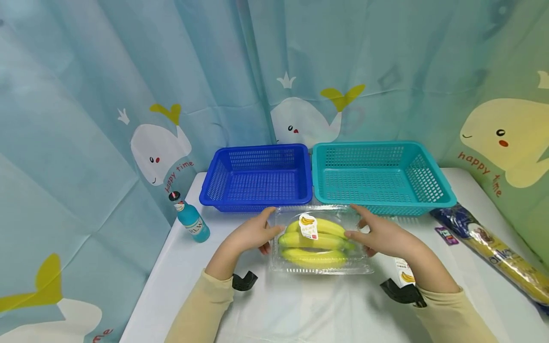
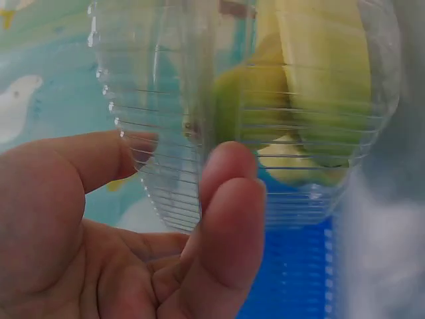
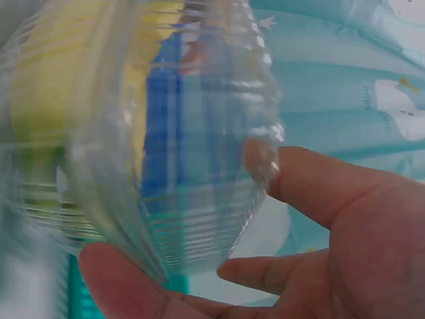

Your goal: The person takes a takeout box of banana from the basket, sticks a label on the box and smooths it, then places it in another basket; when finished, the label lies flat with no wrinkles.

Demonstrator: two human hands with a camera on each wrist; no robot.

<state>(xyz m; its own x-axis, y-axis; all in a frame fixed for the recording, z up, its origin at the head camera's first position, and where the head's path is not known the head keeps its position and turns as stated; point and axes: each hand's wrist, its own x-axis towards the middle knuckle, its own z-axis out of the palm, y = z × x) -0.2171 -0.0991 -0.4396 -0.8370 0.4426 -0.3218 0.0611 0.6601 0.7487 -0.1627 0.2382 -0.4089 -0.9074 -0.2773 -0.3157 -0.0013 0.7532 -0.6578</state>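
A clear plastic clamshell box (image 1: 321, 272) with several yellow-green bananas (image 1: 314, 241) inside is held between both hands, in front of the baskets. A white sticker (image 1: 308, 226) with a banana picture is on its lid. My left hand (image 1: 256, 232) grips the box's left end, thumb on the upper side and fingers beneath. The right hand (image 1: 383, 235) grips the opposite end the same way. In the left wrist view, fingertips (image 2: 229, 199) press against the ribbed plastic wall. The right wrist view has the thumb and fingers (image 3: 119, 282) around the other ribbed end.
Behind the box stand a blue basket (image 1: 256, 205) and a teal basket (image 1: 381, 204), side by side. To the left is a blue bottle (image 1: 194, 223). A long yellow-and-blue packet (image 1: 497, 252), a small purple packet (image 1: 446, 236) and a banana-printed card (image 1: 404, 272) lie to the right.
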